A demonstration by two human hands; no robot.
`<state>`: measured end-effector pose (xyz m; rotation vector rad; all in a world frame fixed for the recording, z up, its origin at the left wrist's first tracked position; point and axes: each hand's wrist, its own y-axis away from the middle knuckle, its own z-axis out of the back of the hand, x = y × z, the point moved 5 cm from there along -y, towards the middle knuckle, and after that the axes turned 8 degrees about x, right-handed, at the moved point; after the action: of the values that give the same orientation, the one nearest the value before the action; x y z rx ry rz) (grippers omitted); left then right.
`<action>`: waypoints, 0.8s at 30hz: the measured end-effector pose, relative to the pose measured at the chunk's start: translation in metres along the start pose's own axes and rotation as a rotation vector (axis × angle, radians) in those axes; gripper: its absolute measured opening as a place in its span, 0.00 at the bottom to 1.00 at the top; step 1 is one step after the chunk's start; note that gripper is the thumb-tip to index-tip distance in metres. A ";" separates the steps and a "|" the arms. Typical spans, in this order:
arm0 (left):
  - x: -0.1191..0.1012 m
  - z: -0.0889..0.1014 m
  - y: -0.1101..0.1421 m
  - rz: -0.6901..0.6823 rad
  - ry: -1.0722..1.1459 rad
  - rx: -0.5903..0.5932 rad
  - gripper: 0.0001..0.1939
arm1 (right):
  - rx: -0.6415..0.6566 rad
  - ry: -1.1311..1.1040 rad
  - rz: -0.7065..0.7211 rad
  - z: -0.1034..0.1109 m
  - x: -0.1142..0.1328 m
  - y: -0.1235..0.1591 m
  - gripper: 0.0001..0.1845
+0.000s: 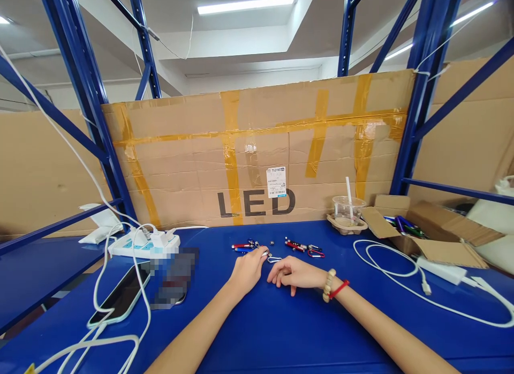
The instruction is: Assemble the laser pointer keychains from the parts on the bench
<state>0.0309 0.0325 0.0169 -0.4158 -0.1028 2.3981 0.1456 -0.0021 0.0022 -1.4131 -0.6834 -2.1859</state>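
Over the blue tabletop (257,334), my left hand (248,269) pinches a small metal piece (265,253), just beside a silver clip (274,260). My right hand (295,272) sits near that clip, fingers curled; I cannot tell whether they grip anything.

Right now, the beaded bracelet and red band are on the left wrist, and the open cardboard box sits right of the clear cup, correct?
Wrong wrist: the head view shows the beaded bracelet and red band on the wrist of the right hand, not of the left hand. The open cardboard box does sit right of the clear cup.
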 end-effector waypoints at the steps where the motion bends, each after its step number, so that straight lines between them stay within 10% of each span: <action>1: 0.000 0.000 0.000 -0.004 0.000 -0.002 0.16 | 0.001 0.005 0.003 0.000 -0.001 0.000 0.20; 24: -0.002 0.001 0.000 -0.005 -0.029 0.013 0.14 | -0.045 0.039 0.037 -0.001 0.001 -0.002 0.19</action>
<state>0.0319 0.0309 0.0188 -0.3750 -0.1010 2.3991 0.1435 -0.0012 0.0024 -1.3901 -0.5938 -2.2071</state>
